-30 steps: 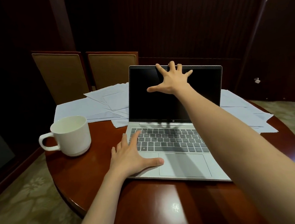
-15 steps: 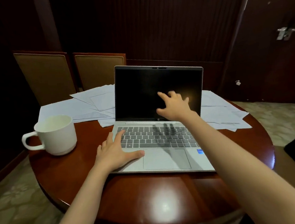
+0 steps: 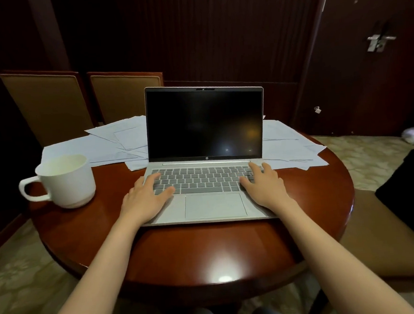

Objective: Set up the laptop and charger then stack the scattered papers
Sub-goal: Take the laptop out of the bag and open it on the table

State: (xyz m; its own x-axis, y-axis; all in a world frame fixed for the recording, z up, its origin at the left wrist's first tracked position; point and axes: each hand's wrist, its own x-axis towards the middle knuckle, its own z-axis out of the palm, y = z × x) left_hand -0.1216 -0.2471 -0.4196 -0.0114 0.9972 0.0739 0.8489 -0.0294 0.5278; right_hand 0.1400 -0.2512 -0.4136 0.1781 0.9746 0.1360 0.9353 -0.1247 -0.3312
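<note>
silver laptop (image 3: 210,181), black screen | white papers (image 3: 106,145) | white mug (image 3: 64,181) | reddish-brown table (image 3: 208,253)

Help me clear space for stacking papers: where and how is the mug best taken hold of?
By its handle, coming from the left: the mug stands upright with the loop sticking out leftward, away from the laptop, and the left hand rests nearest.

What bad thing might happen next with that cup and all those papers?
The white mug stands near the laptop and the papers; an arm reaching for sheets might tip it. Whether it holds drink cannot be told. Papers lie right behind the laptop, so pushing it with the left hand and right hand could crumple them or shove them off the table.
</note>
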